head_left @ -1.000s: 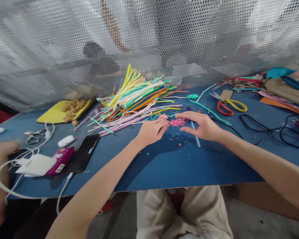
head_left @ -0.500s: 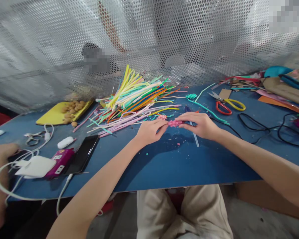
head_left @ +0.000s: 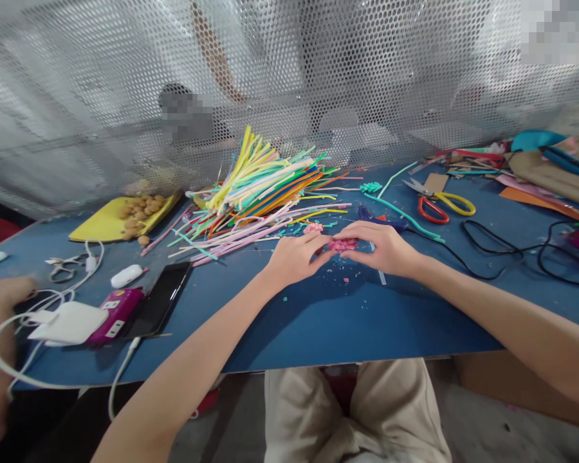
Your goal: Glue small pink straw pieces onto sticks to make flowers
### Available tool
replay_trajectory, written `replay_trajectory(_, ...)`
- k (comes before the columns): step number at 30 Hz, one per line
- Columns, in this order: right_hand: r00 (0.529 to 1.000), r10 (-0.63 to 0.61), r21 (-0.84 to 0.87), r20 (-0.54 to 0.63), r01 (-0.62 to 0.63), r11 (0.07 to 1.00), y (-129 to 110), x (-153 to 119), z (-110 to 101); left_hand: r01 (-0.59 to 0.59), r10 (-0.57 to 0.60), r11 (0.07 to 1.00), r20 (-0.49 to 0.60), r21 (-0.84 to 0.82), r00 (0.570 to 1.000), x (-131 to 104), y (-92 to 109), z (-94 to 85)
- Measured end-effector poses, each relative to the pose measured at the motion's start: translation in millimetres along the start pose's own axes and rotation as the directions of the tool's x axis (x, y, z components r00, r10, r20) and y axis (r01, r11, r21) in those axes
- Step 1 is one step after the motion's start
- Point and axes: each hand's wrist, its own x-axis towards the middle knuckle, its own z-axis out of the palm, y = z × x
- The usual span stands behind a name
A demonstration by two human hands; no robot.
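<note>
Between my fingertips is a small pink bumpy craft piece, held just above the blue table. My left hand pinches its left end, and my right hand grips its right side; the fingers partly cover it. Right behind my hands lies a lighter pink clump on the table. A dark blue glue gun rests behind my right hand, partly hidden by it. A clear stick pokes out below that hand. Tiny pink and green scraps are scattered beneath.
A big pile of coloured fuzzy stems lies behind. Scissors and black cable are on the right. At left are a phone, a purple power block, a charger, brown balls and another person's hand.
My hands have come closer together and slightly lower. The pink piece looks turned and more bunched between my fingers. More of the glue gun shows behind my right hand.
</note>
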Motion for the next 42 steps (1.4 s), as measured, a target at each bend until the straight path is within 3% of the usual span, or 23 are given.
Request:
replay_trajectory(11, 1.000, -0.016, 0.018, -0.016, 0.017, 1.000, -3, 2, 0, 0.018, -0.019, 1.000, -0.027, -0.025, 0.999, 0, -1, 0.6)
replay_trajectory(21, 0.999, 0.048, -0.014, -0.018, -0.049, 0.999, 1, 3, -7, 0.020, -0.030, 0.994, -0.089, -0.108, 0.996, -1, -12, 5.8)
replay_trajectory(28, 0.999, 0.018, 0.016, 0.037, -0.019, 1.000, -1, 2, 1, -0.008, -0.001, 0.995, -0.091, -0.103, 0.996, 2, -2, -0.4)
replay_trajectory(38, 0.998, 0.005, 0.042, -0.066, -0.002, 0.999, -5, 4, 3, 0.018, -0.027, 0.995, -0.093, -0.102, 0.995, 0, -2, 4.0)
replay_trajectory(42, 0.996, 0.062, 0.029, -0.059, -0.060, 0.998, -6, 4, 1, 0.027, -0.038, 0.993, -0.099, -0.115, 0.994, 0, -3, 2.6)
